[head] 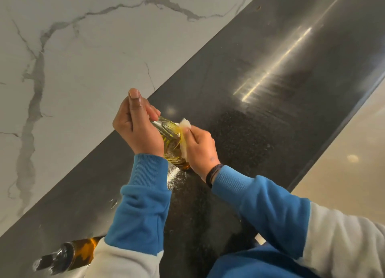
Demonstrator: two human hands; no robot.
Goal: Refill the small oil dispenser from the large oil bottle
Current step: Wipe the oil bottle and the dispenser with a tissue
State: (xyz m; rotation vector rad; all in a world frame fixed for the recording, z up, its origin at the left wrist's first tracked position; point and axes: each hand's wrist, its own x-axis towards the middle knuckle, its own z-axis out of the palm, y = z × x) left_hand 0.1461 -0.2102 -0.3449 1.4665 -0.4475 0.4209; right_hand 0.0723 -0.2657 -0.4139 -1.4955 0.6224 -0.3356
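View from above, looking down at two hands over a dark counter (260, 103). The counter is polished black stone w/ fine speckles, running diagonally from lower left to upper right; bright streaks of light reflect off it at right. Behind it, upper left, a wall of white marble (83, 48) w/ grey veins meets the counter's far edge. Beyond the counter's near edge, at right, a beige floor (354, 142) w/ a soft round light reflection.

At centre, the small oil dispenser (169, 140), clear glass w/ yellow oil inside, stands on the counter between both hands. The left hand (137, 128) grips it from the left, fingers curled round the upper part, thumb pointing up. The right hand (200, 146) pinches a white tissue (184, 124) and presses it against the glass on the right side. A dark band sits on the right wrist. Both sleeves are blue at the forearm, grey-white nearer the elbow.

Bottom left, partly hidden by the left sleeve, the large oil bottle (83, 250): amber oil, dark neck and cap toward the lower left. Can't tell if it lies or stands.
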